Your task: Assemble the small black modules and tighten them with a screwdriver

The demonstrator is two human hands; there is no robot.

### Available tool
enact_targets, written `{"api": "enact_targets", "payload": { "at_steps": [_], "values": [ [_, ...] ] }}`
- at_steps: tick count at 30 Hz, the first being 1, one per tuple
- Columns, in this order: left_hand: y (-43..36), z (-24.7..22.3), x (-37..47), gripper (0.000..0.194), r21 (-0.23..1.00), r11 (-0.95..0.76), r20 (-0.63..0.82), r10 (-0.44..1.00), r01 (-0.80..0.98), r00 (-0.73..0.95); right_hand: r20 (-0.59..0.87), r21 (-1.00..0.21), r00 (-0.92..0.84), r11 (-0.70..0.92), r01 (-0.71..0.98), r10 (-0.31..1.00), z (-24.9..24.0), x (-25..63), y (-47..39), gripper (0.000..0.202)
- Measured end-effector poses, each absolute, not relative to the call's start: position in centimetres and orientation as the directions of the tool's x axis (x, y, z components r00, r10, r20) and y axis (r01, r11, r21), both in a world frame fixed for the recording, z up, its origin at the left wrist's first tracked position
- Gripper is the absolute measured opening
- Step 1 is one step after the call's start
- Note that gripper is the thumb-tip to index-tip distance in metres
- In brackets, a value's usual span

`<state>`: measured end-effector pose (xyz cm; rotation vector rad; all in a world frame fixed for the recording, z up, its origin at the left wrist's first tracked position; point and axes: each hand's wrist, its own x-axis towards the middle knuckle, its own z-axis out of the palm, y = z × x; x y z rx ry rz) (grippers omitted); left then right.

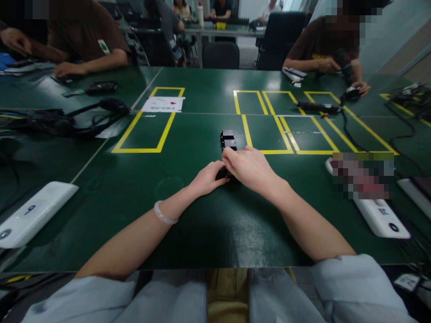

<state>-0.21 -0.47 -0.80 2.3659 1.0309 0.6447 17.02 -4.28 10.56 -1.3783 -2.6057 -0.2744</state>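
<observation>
Under the fingers of both hands, at the middle of the table, is a small black part (223, 172), mostly hidden. My left hand (209, 177) grips it from the left, thumb and fingers on either side of it. My right hand (248, 165) bends over it from the right with its fingers closed. Just beyond my fingertips lies a black blocky piece (229, 138) with flat shiny faces. Whether it joins the part in my hands cannot be made out.
Yellow tape rectangles (136, 150) mark the green table, one bearing a paper sheet (163, 104). White numbered devices lie left (40, 213) and right (382, 217). Black cables (97, 116) gather at the left. Across the table, a person (323, 49) holds a dark tool (344, 63); another person (84, 36) sits left.
</observation>
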Motion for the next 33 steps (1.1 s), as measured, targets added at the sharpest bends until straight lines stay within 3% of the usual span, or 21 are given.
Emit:
{"api": "enact_targets", "payload": {
  "at_steps": [7, 14, 33],
  "values": [
    [-0.57, -0.84, -0.15, 0.041, 0.609, -0.596, 0.241, 0.768, 0.524, 0.593, 0.268, 0.007, -0.552, 0.571, 0.821, 0.79, 10.58, 17.08, -4.5, 0.021],
    [-0.62, -0.7, -0.15, 0.04, 0.602, -0.589, 0.217, 0.771, 0.539, 0.599, 0.209, 0.045, -0.543, 0.547, 0.836, 0.813, 10.31, 16.92, -4.14, 0.023],
    [-0.66, -0.71, -0.22, 0.036, 0.584, -0.606, 0.238, 0.764, 0.54, 0.6, 0.232, 0.02, -0.541, 0.553, 0.833, 0.808, 10.54, 16.96, -4.37, 0.02]
  ]
}}
